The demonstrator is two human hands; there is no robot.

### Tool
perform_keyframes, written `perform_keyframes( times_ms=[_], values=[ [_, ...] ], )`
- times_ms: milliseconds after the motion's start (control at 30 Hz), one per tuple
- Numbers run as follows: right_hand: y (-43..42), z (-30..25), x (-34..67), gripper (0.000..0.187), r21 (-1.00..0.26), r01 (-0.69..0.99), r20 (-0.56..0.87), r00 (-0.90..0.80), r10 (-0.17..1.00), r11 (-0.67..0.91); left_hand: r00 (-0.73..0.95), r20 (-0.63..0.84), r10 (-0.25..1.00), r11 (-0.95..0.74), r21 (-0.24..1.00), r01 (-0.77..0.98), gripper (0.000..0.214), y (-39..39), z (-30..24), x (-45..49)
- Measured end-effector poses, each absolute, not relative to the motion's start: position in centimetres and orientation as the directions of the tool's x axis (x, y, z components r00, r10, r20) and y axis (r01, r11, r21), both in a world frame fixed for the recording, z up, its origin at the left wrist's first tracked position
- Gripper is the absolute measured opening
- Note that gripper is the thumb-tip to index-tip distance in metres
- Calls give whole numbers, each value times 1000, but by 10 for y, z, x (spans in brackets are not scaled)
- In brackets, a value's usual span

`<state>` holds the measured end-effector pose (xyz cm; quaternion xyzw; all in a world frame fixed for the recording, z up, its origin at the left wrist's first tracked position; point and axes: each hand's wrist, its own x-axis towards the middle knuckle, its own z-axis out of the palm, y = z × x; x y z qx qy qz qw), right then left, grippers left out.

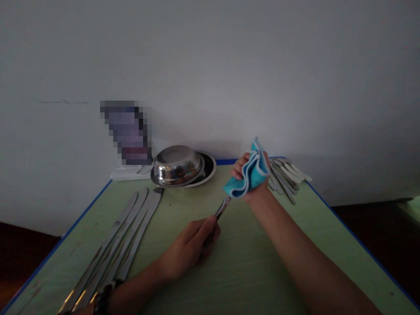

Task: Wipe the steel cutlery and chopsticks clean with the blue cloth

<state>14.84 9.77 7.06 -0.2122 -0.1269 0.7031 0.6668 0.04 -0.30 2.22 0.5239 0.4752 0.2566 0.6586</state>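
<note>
My left hand (193, 247) is closed around the handle of a metal table knife (222, 207), low over the middle of the green table (229, 271). The knife points up and to the right. My right hand (251, 175) grips a turquoise cloth (251, 173) that is folded round the knife's far end, which it hides. Both forearms reach in from the bottom edge.
Several long knives (131, 232) lie in a row on the left. An upturned steel bowl (177, 165) rests on a plate at the back. More cutlery (287, 177) is piled at the back right. A blurred object (127, 131) leans on the white wall.
</note>
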Motion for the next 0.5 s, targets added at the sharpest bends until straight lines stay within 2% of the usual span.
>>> perform_keyframes(
  times_ms=[167,500],
  values=[
    [98,73,152,42,-491,-871,-116,75,990,8,429,-345,835,303,939,166,48,-3,18,-1],
    [85,63,125,31,-535,-842,-249,77,965,-71,376,-348,859,308,937,163,46,-4,16,-1]
  ],
)
